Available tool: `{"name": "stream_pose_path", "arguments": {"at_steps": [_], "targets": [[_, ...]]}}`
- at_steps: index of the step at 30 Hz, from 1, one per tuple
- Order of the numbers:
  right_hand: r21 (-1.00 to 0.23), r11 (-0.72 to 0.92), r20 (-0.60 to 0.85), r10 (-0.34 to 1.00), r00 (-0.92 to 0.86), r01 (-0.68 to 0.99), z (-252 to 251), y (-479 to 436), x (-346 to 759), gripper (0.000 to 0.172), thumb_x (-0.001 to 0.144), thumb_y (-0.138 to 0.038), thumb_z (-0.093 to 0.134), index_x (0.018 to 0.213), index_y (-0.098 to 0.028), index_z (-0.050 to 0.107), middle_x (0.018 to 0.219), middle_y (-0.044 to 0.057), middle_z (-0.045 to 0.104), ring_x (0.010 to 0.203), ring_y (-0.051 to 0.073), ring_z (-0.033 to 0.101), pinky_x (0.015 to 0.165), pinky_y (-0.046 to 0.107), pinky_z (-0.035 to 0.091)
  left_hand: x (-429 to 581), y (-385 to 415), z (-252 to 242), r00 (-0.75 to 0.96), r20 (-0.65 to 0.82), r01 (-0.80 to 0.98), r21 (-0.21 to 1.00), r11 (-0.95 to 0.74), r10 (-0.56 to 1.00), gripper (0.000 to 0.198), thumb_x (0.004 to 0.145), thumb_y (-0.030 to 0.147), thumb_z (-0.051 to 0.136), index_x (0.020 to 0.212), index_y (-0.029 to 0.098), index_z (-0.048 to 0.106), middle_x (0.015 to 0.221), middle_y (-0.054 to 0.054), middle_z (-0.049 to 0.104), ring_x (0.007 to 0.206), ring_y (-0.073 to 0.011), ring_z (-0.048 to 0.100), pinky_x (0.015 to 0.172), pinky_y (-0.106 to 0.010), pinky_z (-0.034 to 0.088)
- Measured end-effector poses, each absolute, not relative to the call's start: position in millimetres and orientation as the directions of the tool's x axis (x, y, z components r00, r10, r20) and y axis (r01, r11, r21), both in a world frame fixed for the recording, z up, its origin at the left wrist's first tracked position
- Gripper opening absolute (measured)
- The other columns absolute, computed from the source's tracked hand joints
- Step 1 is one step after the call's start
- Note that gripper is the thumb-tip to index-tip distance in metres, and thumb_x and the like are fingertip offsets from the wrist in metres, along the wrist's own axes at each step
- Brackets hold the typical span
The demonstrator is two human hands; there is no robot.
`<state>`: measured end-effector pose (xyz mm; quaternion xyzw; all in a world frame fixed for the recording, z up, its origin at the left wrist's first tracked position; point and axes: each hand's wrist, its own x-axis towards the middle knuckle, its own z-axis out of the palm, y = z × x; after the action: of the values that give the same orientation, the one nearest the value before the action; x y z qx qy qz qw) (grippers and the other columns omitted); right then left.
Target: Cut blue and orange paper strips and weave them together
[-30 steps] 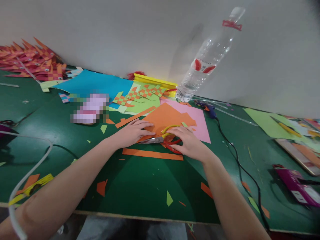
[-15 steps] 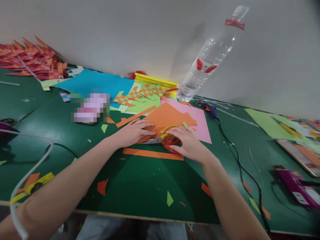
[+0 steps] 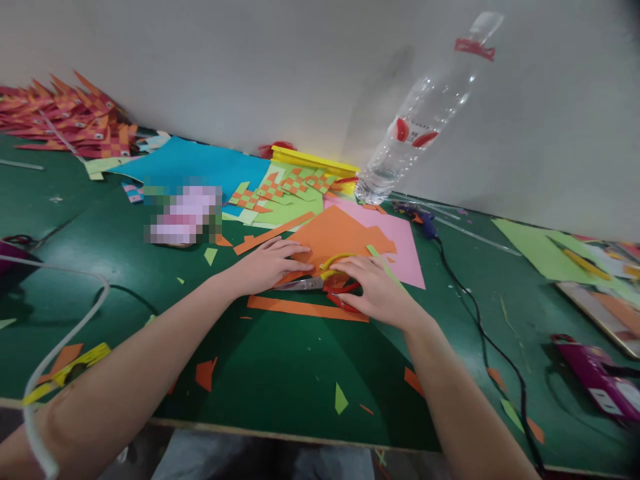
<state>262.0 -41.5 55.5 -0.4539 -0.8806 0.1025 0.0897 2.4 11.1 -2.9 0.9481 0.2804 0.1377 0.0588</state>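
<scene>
My right hand (image 3: 373, 287) grips scissors (image 3: 304, 285) with one yellow and one red handle loop. Their blades point left, along the near edge of an orange paper sheet (image 3: 327, 233), and the tips end beside my left hand. My left hand (image 3: 275, 263) lies on the sheet's left part with its fingers stretched out flat. A cut orange strip (image 3: 305, 308) lies on the green table just in front of the scissors. Under the orange sheet, to the right, a pink sheet (image 3: 403, 247) sticks out. A narrow light green strip (image 3: 374, 252) shows by my right hand's knuckles.
A tall plastic bottle (image 3: 415, 127) stands by the wall. Right of the sheets lies a glue gun (image 3: 425, 223) with a black cord. Woven paper fish (image 3: 280, 187) sit on green paper behind; a phone (image 3: 183, 217) lies left. Paper scraps (image 3: 205, 375) dot the table.
The whole view has shifted slightly. The scissor handles look a little closer together, and more of the light green strip shows behind my right hand. My left hand stays in place.
</scene>
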Motion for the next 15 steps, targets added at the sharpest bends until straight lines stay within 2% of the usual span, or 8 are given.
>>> {"name": "stream_pose_path", "arguments": {"at_steps": [9, 15], "targets": [[-0.249, 0.584, 0.07, 0.807, -0.587, 0.773, 57.3, -43.5, 258.6, 0.034, 0.081, -0.029, 0.065, 0.115, -0.025, 0.059, 0.12, 0.007, 0.065, 0.114, 0.027, 0.058, 0.096, 0.05, 0.04, 3.1, 10.4, 0.8, 0.802, 0.215, 0.522, 0.201, -0.829, 0.557, 0.037, 0.098, 0.018, 0.042, 0.129, 0.034, 0.057, 0.145, -0.002, 0.045, 0.134, -0.0223, 0.038, 0.111, -0.045, 0.027], [-0.251, 0.577, 0.076, 0.812, -0.578, 0.778, 57.0, -44.8, 255.7, 0.035, 0.082, -0.031, 0.064, 0.116, -0.025, 0.059, 0.122, 0.008, 0.064, 0.112, 0.028, 0.059, 0.097, 0.051, 0.04, 2.8, 10.8, 0.5, 0.804, 0.237, 0.51, 0.197, -0.837, 0.545, 0.035, 0.097, 0.02, 0.046, 0.128, 0.031, 0.058, 0.144, -0.004, 0.047, 0.133, -0.024, 0.039, 0.11, -0.045, 0.028]]}}
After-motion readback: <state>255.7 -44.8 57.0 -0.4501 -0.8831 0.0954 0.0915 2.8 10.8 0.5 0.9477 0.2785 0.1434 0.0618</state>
